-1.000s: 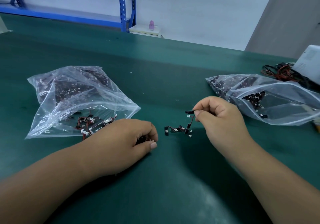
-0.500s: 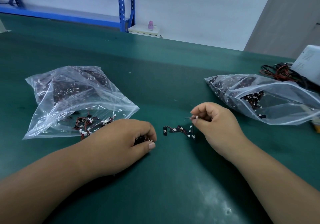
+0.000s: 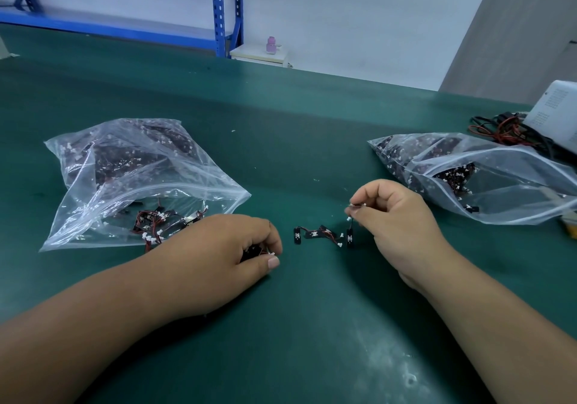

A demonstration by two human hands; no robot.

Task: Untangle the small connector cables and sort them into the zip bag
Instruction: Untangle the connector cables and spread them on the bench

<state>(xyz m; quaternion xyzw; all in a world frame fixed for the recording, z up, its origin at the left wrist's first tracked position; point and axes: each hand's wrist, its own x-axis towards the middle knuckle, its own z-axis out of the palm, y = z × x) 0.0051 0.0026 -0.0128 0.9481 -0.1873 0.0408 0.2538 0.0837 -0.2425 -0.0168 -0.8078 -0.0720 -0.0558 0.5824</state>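
Green matting covers the bench point(image 3: 296, 116), where the left hand point(image 3: 218, 247) rests with its fingers curled round a small bunch of connector cables point(image 3: 253, 250). The right hand point(image 3: 396, 219) pinches the white plug end of a single cable point(image 3: 350, 235) between thumb and fingertips, its black end hanging just beside the tangle of loose cables point(image 3: 315, 234) that lies between the hands. A cable-filled left zip bag point(image 3: 125, 169) lies beside the left hand and a right zip bag point(image 3: 487, 182) near the right hand, with red and black wires point(image 3: 499, 129), a white device point(image 3: 555, 113) and a blue rack point(image 3: 221, 13) beyond.
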